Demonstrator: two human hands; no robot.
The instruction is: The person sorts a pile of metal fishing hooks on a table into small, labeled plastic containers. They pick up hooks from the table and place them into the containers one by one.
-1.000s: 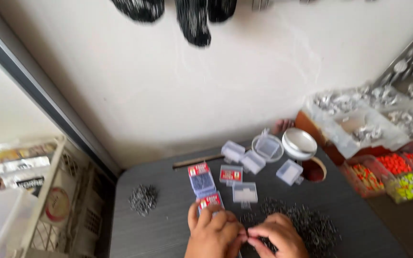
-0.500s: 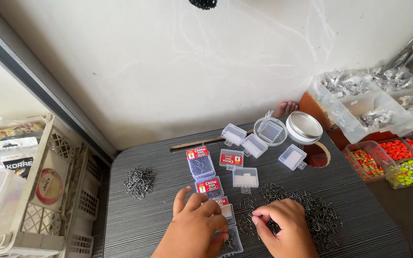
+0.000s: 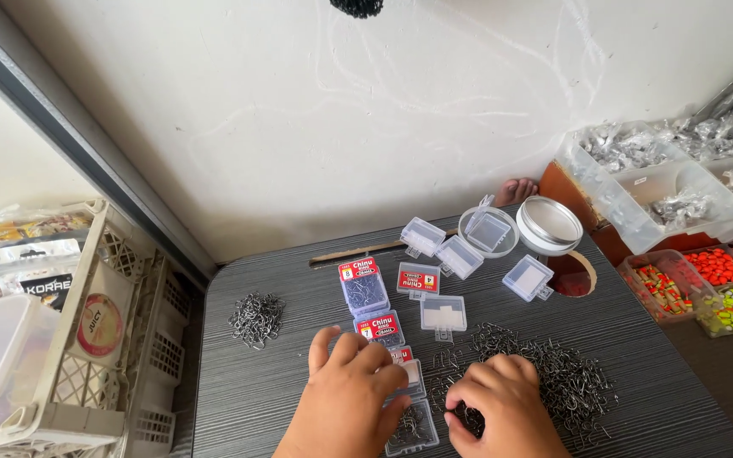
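Observation:
My left hand (image 3: pixel 349 394) lies palm down on a small clear plastic box (image 3: pixel 411 421) of hooks near the front edge of the dark striped table (image 3: pixel 299 271). My right hand (image 3: pixel 502 407) is curled, its fingertips pinching small dark metal hooks out of the big loose pile (image 3: pixel 553 373). A row of small clear boxes with red labels (image 3: pixel 365 288) runs away from my left hand. Several empty clear boxes (image 3: pixel 444 314) sit further back.
A smaller hook heap (image 3: pixel 256 318) lies at table left. A round metal tin (image 3: pixel 551 224) and clear lid (image 3: pixel 487 231) stand at the back. Trays of bright beads (image 3: pixel 723 284) and metal parts (image 3: pixel 655 182) are right. A white crate (image 3: pixel 69 339) stands left.
The view has tilted down and nearer. My left hand has spread flat over the box, and my right hand has moved a little right into the hook pile.

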